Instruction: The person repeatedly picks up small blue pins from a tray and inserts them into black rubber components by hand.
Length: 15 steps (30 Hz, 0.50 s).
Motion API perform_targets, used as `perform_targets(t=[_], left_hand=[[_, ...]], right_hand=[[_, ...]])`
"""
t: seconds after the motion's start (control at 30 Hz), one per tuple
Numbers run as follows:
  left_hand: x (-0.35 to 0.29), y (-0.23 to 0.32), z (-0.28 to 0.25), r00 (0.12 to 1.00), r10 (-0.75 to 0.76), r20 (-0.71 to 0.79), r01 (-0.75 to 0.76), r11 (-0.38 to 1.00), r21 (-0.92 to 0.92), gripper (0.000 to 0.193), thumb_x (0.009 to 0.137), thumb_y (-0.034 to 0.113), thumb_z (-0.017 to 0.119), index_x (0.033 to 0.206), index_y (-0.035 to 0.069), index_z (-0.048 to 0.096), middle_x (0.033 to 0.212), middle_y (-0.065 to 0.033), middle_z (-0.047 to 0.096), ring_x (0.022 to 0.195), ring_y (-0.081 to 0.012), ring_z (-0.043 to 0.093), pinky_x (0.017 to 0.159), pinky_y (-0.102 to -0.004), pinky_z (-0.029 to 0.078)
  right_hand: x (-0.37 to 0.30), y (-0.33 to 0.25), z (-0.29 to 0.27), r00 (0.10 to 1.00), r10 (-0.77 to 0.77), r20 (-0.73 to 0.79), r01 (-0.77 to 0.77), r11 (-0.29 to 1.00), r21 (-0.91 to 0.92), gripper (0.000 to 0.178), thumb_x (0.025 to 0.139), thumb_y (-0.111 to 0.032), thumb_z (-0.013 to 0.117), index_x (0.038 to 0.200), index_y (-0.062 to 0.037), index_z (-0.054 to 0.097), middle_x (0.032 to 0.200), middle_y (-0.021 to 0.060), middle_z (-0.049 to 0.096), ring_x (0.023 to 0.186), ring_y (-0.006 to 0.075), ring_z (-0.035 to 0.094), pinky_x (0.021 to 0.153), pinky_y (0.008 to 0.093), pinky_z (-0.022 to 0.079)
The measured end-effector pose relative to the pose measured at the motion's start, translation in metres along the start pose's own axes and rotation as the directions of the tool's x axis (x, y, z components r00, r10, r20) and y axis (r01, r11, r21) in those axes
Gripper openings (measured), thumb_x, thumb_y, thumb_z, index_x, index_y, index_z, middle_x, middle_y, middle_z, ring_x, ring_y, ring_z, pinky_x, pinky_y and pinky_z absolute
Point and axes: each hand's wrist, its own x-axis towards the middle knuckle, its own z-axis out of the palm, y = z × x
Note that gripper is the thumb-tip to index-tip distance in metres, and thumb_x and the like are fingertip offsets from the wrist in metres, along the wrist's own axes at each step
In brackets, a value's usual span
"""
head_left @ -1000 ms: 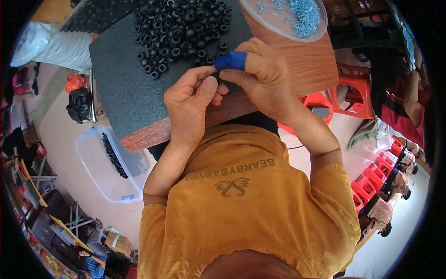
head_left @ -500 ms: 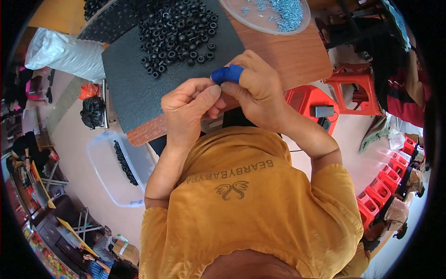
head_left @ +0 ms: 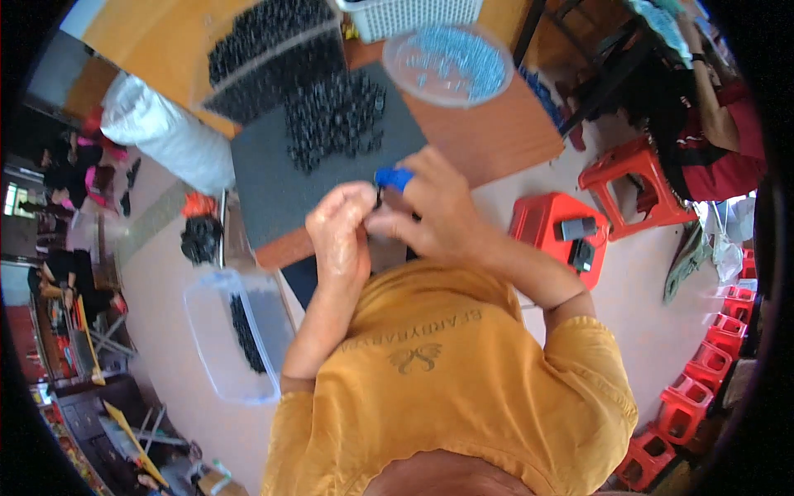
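My left hand (head_left: 341,227) is closed, its thumb and fingertips pinching a small black piece (head_left: 379,198). My right hand (head_left: 437,202) meets it there, with a blue cover (head_left: 394,177) on one finger and the thumb curled in below; it grips the same piece. Both hands are raised over the table's near edge. Beyond them a heap of small black ring-like pieces (head_left: 335,120) lies on a dark mat (head_left: 265,182). At the mat's far right a round clear tray (head_left: 405,78) holds many tiny light-blue pieces (head_left: 488,70).
A clear bin (head_left: 277,78) full of black pieces stands at the far left of the mat, a white basket (head_left: 413,18) behind the tray. Left on the floor sits a clear box (head_left: 198,331) with black pieces. A red stool (head_left: 538,219) stands right, near a seated person's arm (head_left: 715,116).
My view has tilted up and shifted, so the far bin and the basket show more. My hands stay together, and the small black piece now shows between my fingertips.
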Motion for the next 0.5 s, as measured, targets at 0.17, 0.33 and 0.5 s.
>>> perform_targets(t=[0.17, 0.33, 0.5], left_hand=[[-0.006, -0.007, 0.004, 0.998, -0.057, -0.006, 0.056, 0.997, -0.043, 0.009, 0.076, 0.0, 0.059, 0.084, -0.003, 0.062, 0.08, -0.0029, 0.06, 0.072, -0.0106, 0.055, 0.067, -0.0228, 0.045], [-0.005, -0.015, -0.001, 0.996, -0.086, 0.002, 0.086, 0.991, -0.102, 0.004, 0.08, 0.004, 0.061, 0.081, 0.0, 0.06, 0.071, 0.0003, 0.054, 0.059, -0.0078, 0.047, 0.051, -0.0221, 0.037], [0.001, -0.022, -0.004, 0.989, -0.119, 0.085, 0.127, 0.987, -0.096, 0.006, 0.082, 0.006, 0.06, 0.082, 0.001, 0.059, 0.068, 0.0003, 0.053, 0.056, -0.0082, 0.046, 0.05, -0.0223, 0.035]], right_hand=[[-0.012, -0.002, 0.007, 0.996, -0.064, -0.055, 0.056, 0.99, -0.128, 0.034, 0.059, -0.02, 0.074, 0.077, 0.0003, 0.054, 0.075, 0.0137, 0.049, 0.067, 0.0326, 0.047, 0.057, 0.041, 0.038], [-0.017, -0.007, 0.017, 0.988, -0.128, -0.084, 0.104, 0.964, -0.246, 0.024, 0.063, -0.019, 0.068, 0.066, -0.0014, 0.051, 0.073, 0.0137, 0.048, 0.071, 0.0309, 0.046, 0.062, 0.0404, 0.037], [-0.021, 0.0, 0.019, 0.995, -0.099, -0.03, 0.085, 0.948, -0.308, 0.019, 0.062, -0.019, 0.063, 0.063, -0.0017, 0.057, 0.071, 0.0125, 0.051, 0.077, 0.028, 0.046, 0.068, 0.0386, 0.036]])
